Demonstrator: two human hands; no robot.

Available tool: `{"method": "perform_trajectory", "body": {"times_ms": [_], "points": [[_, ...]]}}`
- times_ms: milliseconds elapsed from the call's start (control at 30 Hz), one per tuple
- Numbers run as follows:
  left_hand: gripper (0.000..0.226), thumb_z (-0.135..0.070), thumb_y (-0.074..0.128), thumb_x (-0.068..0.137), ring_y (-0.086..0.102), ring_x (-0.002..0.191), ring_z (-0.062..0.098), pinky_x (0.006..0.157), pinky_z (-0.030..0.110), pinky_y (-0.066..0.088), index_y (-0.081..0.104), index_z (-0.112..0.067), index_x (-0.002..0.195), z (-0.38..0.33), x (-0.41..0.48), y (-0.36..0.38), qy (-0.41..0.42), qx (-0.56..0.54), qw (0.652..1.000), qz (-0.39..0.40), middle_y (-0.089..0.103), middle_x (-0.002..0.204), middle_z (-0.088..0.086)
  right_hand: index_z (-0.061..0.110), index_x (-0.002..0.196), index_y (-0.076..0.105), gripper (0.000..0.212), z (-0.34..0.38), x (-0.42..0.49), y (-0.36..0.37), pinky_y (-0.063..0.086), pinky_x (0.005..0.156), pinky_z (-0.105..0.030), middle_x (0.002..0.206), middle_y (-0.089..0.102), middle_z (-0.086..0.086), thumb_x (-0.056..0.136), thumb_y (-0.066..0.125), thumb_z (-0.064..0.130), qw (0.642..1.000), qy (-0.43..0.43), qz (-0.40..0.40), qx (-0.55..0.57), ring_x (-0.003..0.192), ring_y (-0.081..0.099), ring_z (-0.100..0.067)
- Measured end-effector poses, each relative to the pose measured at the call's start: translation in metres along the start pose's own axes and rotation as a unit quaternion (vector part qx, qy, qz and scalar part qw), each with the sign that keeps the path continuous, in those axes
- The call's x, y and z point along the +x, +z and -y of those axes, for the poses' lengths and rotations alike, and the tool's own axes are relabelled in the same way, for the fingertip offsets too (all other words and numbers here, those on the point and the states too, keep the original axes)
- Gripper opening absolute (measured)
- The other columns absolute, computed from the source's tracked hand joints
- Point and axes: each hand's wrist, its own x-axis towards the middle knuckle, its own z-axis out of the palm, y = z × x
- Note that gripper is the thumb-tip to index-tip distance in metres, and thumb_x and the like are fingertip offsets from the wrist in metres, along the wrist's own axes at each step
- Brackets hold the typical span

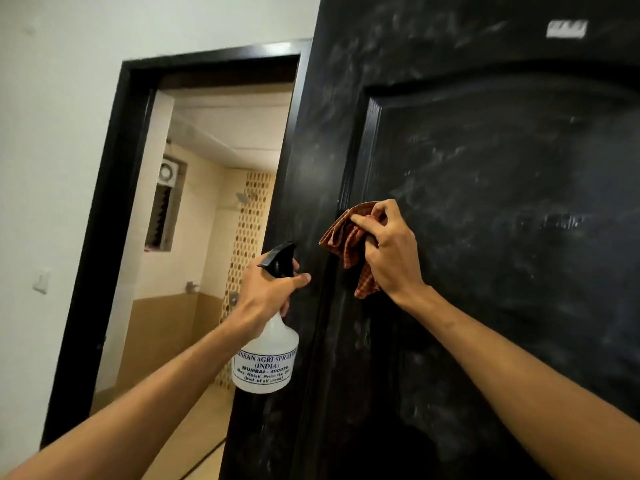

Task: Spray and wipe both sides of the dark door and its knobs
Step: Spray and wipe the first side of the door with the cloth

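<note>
The dark door stands open and fills the right half of the head view, its raised panel streaked with pale smears. My right hand grips a bunched orange checked cloth and holds it against the door near the panel's left moulding. My left hand grips the neck of a translucent white spray bottle with a black trigger head, held just left of the door's edge. No knob is visible.
The black door frame surrounds an opening onto a tiled bathroom with an exhaust fan and a louvred window. A white wall with a switch lies to the left. A small pale sticker sits high on the door.
</note>
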Motion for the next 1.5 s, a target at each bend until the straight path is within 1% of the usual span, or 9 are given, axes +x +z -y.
{"method": "perform_trajectory", "body": {"times_ms": [233, 433, 567, 733, 900, 1033, 1200, 1367, 1500], "points": [[0.027, -0.005, 0.085, 0.081, 0.045, 0.036, 0.014, 0.037, 0.026, 0.041, 0.066, -0.008, 0.1, -0.098, 0.079, -0.01, 0.04, -0.051, 0.997, 0.033, 0.061, 0.069, 0.012, 0.007, 0.136, 0.064, 0.044, -0.018, 0.102, -0.013, 0.056, 0.096, -0.058, 0.145, 0.046, -0.022, 0.093, 0.064, -0.002, 0.987, -0.061, -0.051, -0.142, 0.132, 0.05, -0.043], [0.049, -0.002, 0.08, 0.083, 0.056, 0.054, 0.014, 0.045, 0.025, 0.047, 0.065, -0.013, 0.127, -0.175, 0.13, -0.009, 0.111, -0.025, 0.99, 0.08, 0.068, 0.082, 0.009, 0.023, 0.157, 0.04, 0.058, -0.041, 0.184, -0.024, 0.039, 0.112, -0.063, 0.16, 0.028, -0.021, 0.101, 0.053, 0.013, 0.967, -0.094, -0.02, -0.237, 0.135, 0.042, -0.047], [0.024, 0.001, 0.079, 0.082, 0.061, 0.074, 0.03, 0.064, 0.038, 0.053, 0.069, -0.008, 0.102, -0.212, 0.163, -0.002, 0.142, 0.01, 0.987, 0.077, 0.068, 0.084, 0.014, 0.035, 0.162, 0.023, 0.059, -0.053, 0.238, -0.035, 0.021, 0.115, -0.071, 0.165, 0.013, -0.015, 0.106, 0.042, 0.036, 0.95, -0.107, 0.021, -0.294, 0.146, 0.029, -0.041], [0.017, 0.001, 0.083, 0.073, 0.045, 0.041, 0.017, 0.049, 0.028, 0.046, 0.073, -0.001, 0.087, -0.238, 0.215, 0.014, 0.142, 0.047, 0.988, 0.018, 0.063, 0.071, 0.016, 0.038, 0.159, 0.031, 0.053, -0.068, 0.309, -0.051, 0.015, 0.118, -0.07, 0.165, 0.014, -0.016, 0.107, 0.038, 0.039, 0.952, -0.008, -0.045, -0.303, 0.146, 0.027, -0.043], [0.019, -0.001, 0.082, 0.08, 0.041, 0.037, 0.011, 0.039, 0.022, 0.044, 0.07, -0.007, 0.094, -0.266, 0.25, 0.017, 0.155, 0.025, 0.987, 0.029, 0.067, 0.076, 0.014, 0.045, 0.153, 0.041, 0.048, -0.083, 0.345, -0.062, 0.017, 0.119, -0.067, 0.165, 0.02, -0.009, 0.105, 0.039, 0.047, 0.947, -0.062, -0.031, -0.313, 0.146, 0.026, -0.042], [0.013, -0.005, 0.076, 0.088, 0.038, 0.034, 0.007, 0.04, 0.018, 0.042, 0.064, -0.007, 0.085, -0.289, 0.265, 0.01, 0.137, 0.05, 0.987, 0.062, 0.065, 0.074, 0.01, 0.043, 0.153, 0.042, 0.047, -0.095, 0.375, -0.089, 0.013, 0.122, -0.064, 0.166, 0.018, -0.009, 0.105, 0.042, 0.043, 0.958, 0.051, -0.068, -0.275, 0.149, 0.018, -0.044], [0.022, -0.014, 0.073, 0.091, 0.034, 0.036, 0.011, 0.045, 0.018, 0.037, 0.062, -0.006, 0.074, -0.306, 0.277, 0.002, 0.1, 0.096, 0.987, 0.085, 0.05, 0.063, 0.003, 0.051, 0.148, 0.044, 0.044, -0.071, 0.372, -0.052, 0.015, 0.12, -0.066, 0.162, 0.024, -0.005, 0.105, 0.042, 0.047, 0.952, -0.103, 0.026, -0.287, 0.146, 0.025, -0.037], [0.017, -0.014, 0.072, 0.093, 0.032, 0.04, 0.01, 0.046, 0.015, 0.036, 0.064, -0.007, 0.079, -0.313, 0.285, -0.011, 0.105, 0.09, 0.986, 0.095, 0.061, 0.083, 0.005, 0.048, 0.149, 0.046, 0.044, -0.057, 0.401, -0.036, 0.014, 0.12, -0.064, 0.163, 0.023, -0.007, 0.105, 0.042, 0.043, 0.958, 0.022, -0.039, -0.282, 0.148, 0.02, -0.041], [0.021, -0.015, 0.071, 0.094, 0.033, 0.031, 0.011, 0.041, 0.011, 0.036, 0.061, -0.008, 0.076, -0.319, 0.286, -0.031, 0.114, 0.088, 0.985, 0.099, 0.058, 0.055, 0.003, 0.053, 0.149, 0.042, 0.045, -0.024, 0.408, 0.005, 0.012, 0.121, -0.064, 0.164, 0.02, -0.005, 0.105, 0.039, 0.048, 0.954, -0.08, 0.053, -0.284, 0.15, 0.016, -0.037]]}}
